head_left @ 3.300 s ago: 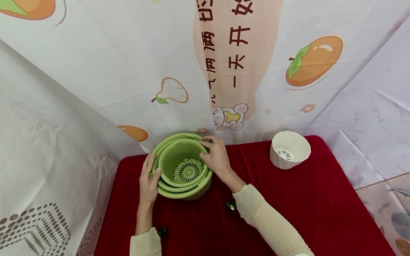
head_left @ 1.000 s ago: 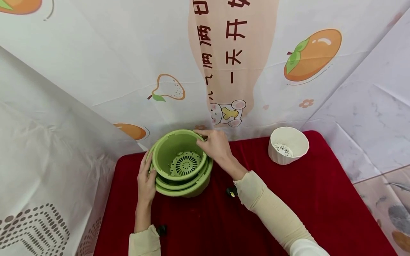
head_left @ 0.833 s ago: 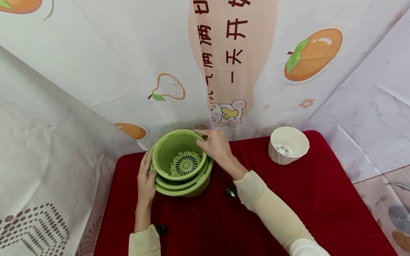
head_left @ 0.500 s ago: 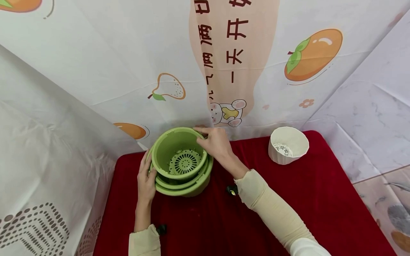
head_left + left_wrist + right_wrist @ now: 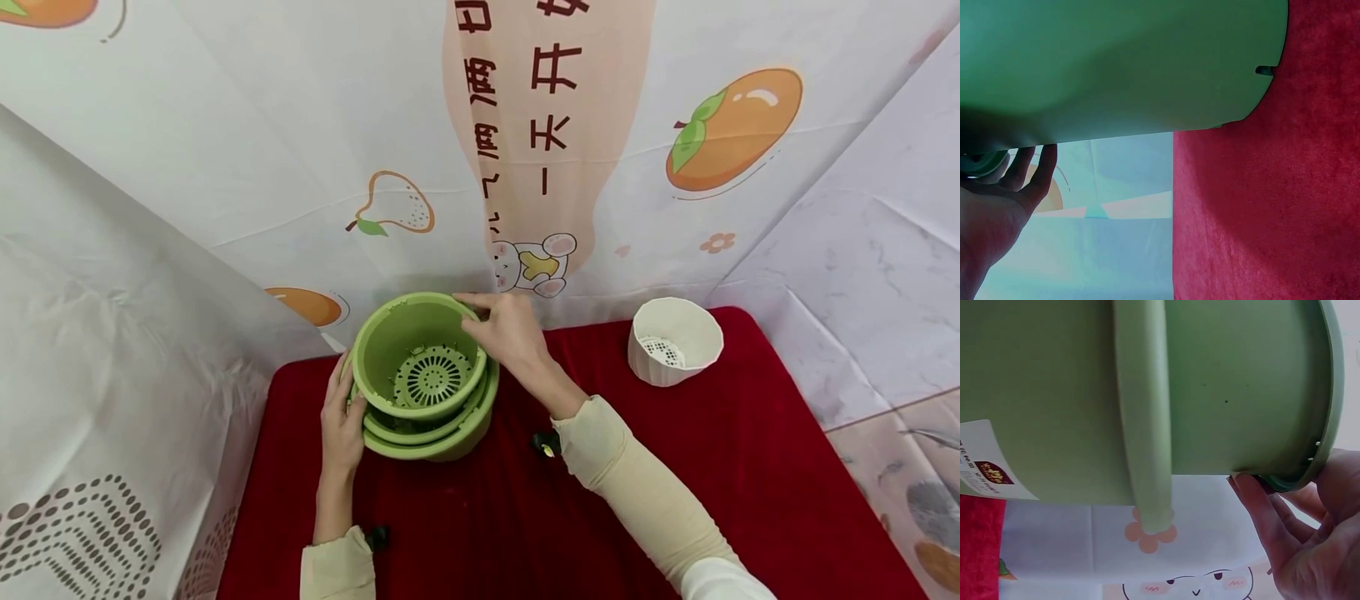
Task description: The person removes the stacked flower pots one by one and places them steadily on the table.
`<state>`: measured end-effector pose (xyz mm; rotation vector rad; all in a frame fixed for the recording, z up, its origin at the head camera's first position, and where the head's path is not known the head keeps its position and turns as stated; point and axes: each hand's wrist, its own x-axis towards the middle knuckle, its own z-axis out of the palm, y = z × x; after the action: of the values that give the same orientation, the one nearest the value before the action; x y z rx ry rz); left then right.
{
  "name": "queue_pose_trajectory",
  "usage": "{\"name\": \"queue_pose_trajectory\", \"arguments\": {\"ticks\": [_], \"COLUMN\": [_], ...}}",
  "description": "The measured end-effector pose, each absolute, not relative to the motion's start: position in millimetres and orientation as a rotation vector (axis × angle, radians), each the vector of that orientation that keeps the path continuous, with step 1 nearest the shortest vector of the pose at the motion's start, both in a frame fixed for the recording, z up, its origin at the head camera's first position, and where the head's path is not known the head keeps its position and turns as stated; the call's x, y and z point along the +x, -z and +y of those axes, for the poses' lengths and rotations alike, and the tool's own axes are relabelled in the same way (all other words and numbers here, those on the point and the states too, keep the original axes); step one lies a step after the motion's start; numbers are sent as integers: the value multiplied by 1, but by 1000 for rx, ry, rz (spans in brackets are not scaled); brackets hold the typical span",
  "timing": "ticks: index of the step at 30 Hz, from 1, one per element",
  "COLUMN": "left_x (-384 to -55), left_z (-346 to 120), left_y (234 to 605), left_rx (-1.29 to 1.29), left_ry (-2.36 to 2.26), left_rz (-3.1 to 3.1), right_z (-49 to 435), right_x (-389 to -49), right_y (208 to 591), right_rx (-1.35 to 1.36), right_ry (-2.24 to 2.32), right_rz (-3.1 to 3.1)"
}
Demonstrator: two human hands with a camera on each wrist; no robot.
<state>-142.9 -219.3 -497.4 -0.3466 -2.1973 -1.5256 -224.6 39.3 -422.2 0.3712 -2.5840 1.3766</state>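
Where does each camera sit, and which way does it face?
Head: worn on the head, facing forward and down at nested green pots, white pot and red cloth; left hand, right hand and sleeves show.
Left wrist: on that wrist, facing a green pot's side and the red cloth; fingers show at left.
Right wrist: on that wrist, facing green pot sides and a label; the right hand shows at right.
Shared: both wrist views show green pot sides, red cloth and printed backdrop.

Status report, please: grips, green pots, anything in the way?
Right grip pinching rim of inner pot. Left grip holding outer pot. Inner pot partly above outer pot. No obstacle seen; white pot apart.
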Motion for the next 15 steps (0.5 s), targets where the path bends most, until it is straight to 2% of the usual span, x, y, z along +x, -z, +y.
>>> {"name": "queue_pose_trajectory", "arguments": {"ticks": [15], "left_x": [-144], "left_z": [-220], "left_y": [499], "left_rx": [-364], "left_ry": [1524], "left_rz": [-2192], "right_z": [43], "right_x": [-220], "right_y": [409], "right_rx": [422], "right_ry": [-1346], "right_rz": [-2518]}}
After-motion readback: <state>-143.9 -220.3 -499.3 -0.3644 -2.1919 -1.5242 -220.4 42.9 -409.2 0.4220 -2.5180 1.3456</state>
